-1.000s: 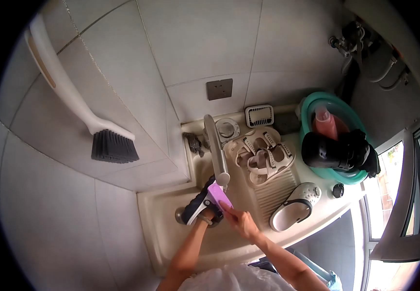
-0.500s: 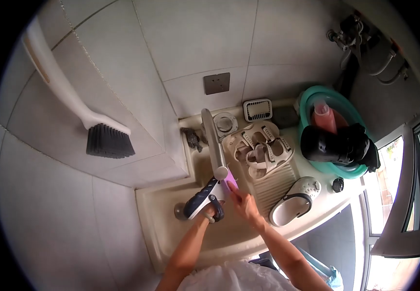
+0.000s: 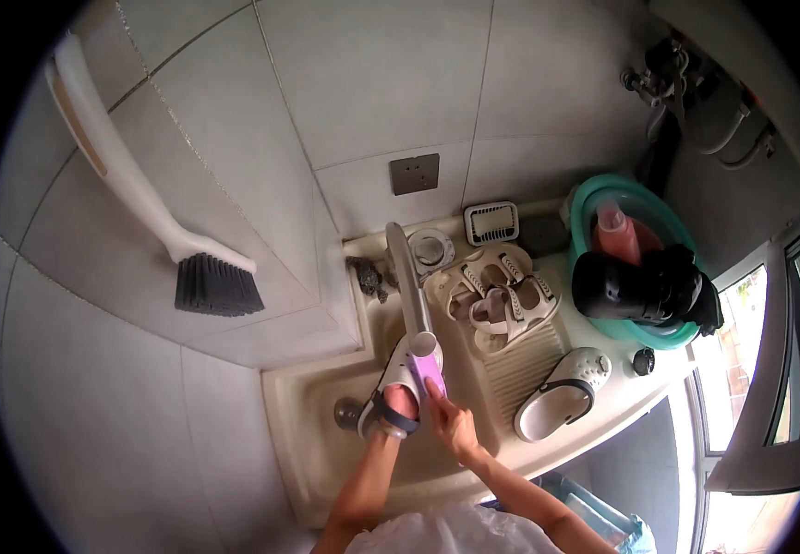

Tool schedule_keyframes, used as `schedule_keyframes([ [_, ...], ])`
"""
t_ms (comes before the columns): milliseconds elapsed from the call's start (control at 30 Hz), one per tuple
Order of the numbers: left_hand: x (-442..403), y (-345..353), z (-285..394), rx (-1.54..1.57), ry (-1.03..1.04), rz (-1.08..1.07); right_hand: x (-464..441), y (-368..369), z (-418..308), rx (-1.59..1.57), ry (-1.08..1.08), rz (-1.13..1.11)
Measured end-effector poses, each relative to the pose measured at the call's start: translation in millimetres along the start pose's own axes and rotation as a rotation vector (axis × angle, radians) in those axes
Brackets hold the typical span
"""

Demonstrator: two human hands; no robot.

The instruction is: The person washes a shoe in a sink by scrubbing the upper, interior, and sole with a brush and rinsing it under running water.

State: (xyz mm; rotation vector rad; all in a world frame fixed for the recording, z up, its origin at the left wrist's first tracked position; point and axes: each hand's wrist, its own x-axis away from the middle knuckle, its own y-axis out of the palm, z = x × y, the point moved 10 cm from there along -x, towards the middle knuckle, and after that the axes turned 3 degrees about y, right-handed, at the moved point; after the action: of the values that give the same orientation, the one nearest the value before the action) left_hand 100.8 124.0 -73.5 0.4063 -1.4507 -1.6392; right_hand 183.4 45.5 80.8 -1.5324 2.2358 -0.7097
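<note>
Where the sink [image 3: 317, 462] gives room: basin floor shows left of both hands; tiled wall [image 3: 220, 425] bounds that side.
Tub [image 3: 631, 334]: stands at the counter's right end, presumably to keep the hands' working area free; its rim limits reach there.
Sandals [image 3: 494, 319]: rest on the ribbed board [image 3: 506, 374], probably to drain, beside the basin edge.
Board clog [image 3: 566, 388]: lies on the same board, near the front edge.
Held clog [image 3: 394, 374]: in the basin, below the spout [image 3: 406, 286], likely so that drips stay inside the basin.
Left hand [image 3: 401, 401]: inside the held clog, seemingly bracing it; fingers hidden, so spread or pressed together cannot be told.
Right hand [image 3: 455, 429]: pinches the block [image 3: 428, 369], one finger extended onto it.
Block: purple, beside the held clog's right side; contact unconfirmed.
</note>
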Motion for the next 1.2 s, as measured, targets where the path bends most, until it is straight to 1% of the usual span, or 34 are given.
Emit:
schedule_keyframes([
  [33,-2,18,-2,0.111,0.01,0.024,-7,1,6,0.04,0.041,-0.005],
  [67,12,35,3,0.032,0.123,0.009,-14,2,13,0.08,0.083,-0.012],
  [100,31,51,11,-0.049,0.23,0.002,-16,-4,5,0.036,0.076,0.017],
  [133,26,53,12,-0.023,0.17,-0.01,-18,-9,-2,-0.009,0.068,0.045],
  [167,29,52,18,-0.069,0.181,0.038,-14,-8,-5,-0.045,0.06,0.051],
  [200,26,70,25,-0.016,0.178,-0.094,-11,-6,-8,-0.081,0.052,0.056],
  [233,28,81,34,0.033,0.173,-0.216,1,2,-7,-0.082,0.063,-0.01],
  [267,12,31,29,0.076,0.103,-0.1,11,5,-14,-0.085,-0.063,0.033],
  [300,17,44,35,0.038,0.121,-0.103,5,4,-15,-0.058,-0.052,0.032],
  [367,15,29,28,0.067,0.148,-0.025,-7,1,-17,-0.003,-0.032,0.029],
  [400,25,40,28,-0.052,0.189,0.049,-29,-6,-15,0.006,-0.019,0.07],
  [433,36,52,22,-0.079,0.138,0.025,-42,-11,-10,-0.031,0.038,0.087],
  [467,39,54,12,0.083,0.069,-0.044,-55,-17,-6,-0.07,0.095,0.105],
  [500,36,58,7,0.238,0.005,-0.129,-63,-18,4,-0.101,0.092,0.116],
  [533,38,59,13,0.207,0.044,-0.144,-62,-17,11,-0.16,0.08,0.116],
  [567,37,60,17,0.25,0.032,-0.158,-59,-14,17,-0.203,0.059,0.109],
  [633,35,51,26,0.161,0.08,-0.054,-50,-10,21,-0.292,0.067,0.081],
  [667,34,49,28,0.167,0.082,-0.047,-47,-12,16,-0.324,0.071,0.074],
  [733,37,59,31,0.44,0.06,-0.223,-32,9,25,-0.676,0.32,-0.098],
  [767,33,48,32,0.423,0.09,-0.191,-27,12,25,-0.677,0.336,-0.103],
  [833,32,54,37,0.369,0.131,-0.252,-21,28,26,-0.695,0.457,-0.207],
  [900,30,46,37,0.239,0.169,-0.134,-23,38,19,-0.722,0.517,-0.227],
  [933,34,51,44,0.114,0.219,-0.124,-28,41,18,-0.845,0.476,-0.16],
  [1033,52,56,47,-0.143,0.213,-0.084,-35,49,20,-1.005,0.468,-0.103],
  [1167,87,51,48,-0.231,0.181,-0.012,-33,57,13,-1.086,0.498,-0.113],
  [1200,93,42,49,-0.342,0.186,0.049,-32,57,13,-1.114,0.503,-0.099],
])
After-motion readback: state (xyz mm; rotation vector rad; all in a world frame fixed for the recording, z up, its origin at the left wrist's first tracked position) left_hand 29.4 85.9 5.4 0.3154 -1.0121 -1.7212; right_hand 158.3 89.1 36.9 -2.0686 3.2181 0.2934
